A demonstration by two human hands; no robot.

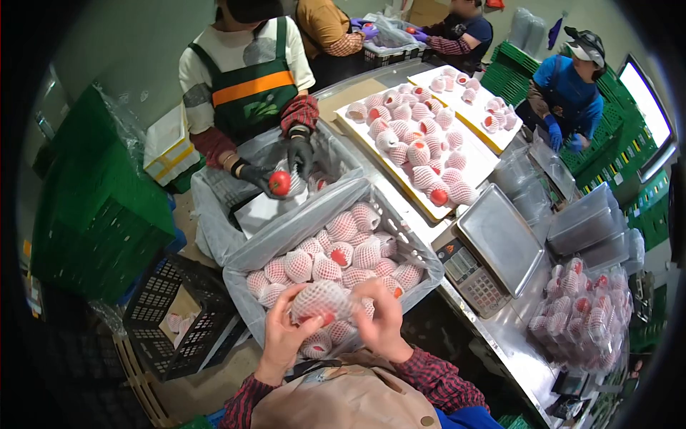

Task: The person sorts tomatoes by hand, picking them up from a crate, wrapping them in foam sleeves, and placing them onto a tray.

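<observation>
From where I stand, the likeliest trouble is a slip. The round red fruit in a white foam-net sleeve (320,304) sits in the bare left hand (283,334), its thumb and fingers curved round the sleeve and pinching it from the side. If that grip loosened, or the other hand tugged the springy mesh too hard, the fruit could pop out and knock against the sleeved red fruits (340,254) below; a hard pull could also tear the net. The bare right hand (386,323) is bent-fingered beside the sleeve's right end, too blurred (it seems to be moving) for me to tell whether it pinches the mesh.

The held fruit is above the near side of the crate lined with clear plastic film (246,300). Its red patch faces down toward the wearer; I cannot tell where the stem points. The fruit looks round, with no clear long axis, but the sleeve appears longer from left to right, across the wearer's body.
</observation>
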